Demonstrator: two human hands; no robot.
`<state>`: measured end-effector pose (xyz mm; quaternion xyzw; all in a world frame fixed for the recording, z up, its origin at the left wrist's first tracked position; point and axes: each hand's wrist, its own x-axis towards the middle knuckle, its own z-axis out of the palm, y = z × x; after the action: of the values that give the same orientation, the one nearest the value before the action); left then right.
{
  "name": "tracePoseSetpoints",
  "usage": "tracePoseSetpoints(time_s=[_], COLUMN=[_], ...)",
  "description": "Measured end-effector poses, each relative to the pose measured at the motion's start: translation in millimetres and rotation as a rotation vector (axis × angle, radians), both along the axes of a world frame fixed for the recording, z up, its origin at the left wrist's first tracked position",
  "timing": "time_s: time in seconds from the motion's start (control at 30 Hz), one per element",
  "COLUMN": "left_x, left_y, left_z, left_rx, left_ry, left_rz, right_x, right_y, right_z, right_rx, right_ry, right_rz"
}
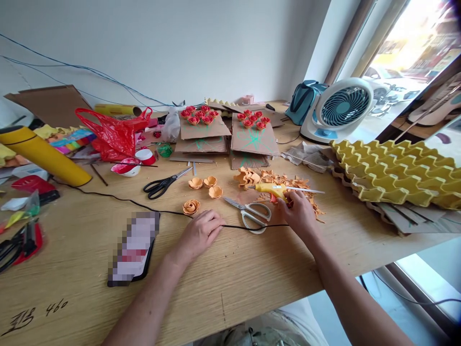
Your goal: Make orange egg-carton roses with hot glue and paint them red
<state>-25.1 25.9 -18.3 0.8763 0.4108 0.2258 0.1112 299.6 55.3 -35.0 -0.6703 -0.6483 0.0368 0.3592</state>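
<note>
My right hand [298, 211] is wrapped round the handle of a yellow glue gun [268, 188], whose nozzle points left over orange scraps [298, 183]. A clear stick juts from its back end. My left hand [203, 230] rests on the table by the black cord, its fingers together; whether they hold anything is hidden. Just above it lies a rolled orange flower [191, 207], with open orange cups [215, 192] beyond. White-handled scissors [252, 211] lie between my hands, crossed by the cord [237, 227].
Black scissors [162, 185] and a phone [135, 250] lie at left. Cardboard pieces [254, 139] at the back bear red flowers [200, 115]. A fan [342, 110] and yellow egg trays [399, 173] stand right. A red bag [115, 134] and yellow cylinder [45, 156] are back left.
</note>
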Motion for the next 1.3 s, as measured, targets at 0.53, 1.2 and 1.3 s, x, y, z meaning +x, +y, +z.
tracePoseSetpoints(time_s=[0.53,1.2,1.3], left_x=[105.9,103.9,116.7], left_y=[-3.9,26.7,15.0], left_z=[23.1,12.6,21.1], left_rx=[-0.166,-0.063,-0.14], left_ry=[0.296,0.233,0.323], left_rz=[0.391,0.574,0.582], right_x=[-16.6,-22.0,-22.4], right_y=[-13.7,-16.4,-15.4], right_z=[8.5,12.0,12.1], right_rx=[0.051,0.04,0.048], right_ry=[0.092,0.231,0.255], right_rz=[0.1,0.102,0.101])
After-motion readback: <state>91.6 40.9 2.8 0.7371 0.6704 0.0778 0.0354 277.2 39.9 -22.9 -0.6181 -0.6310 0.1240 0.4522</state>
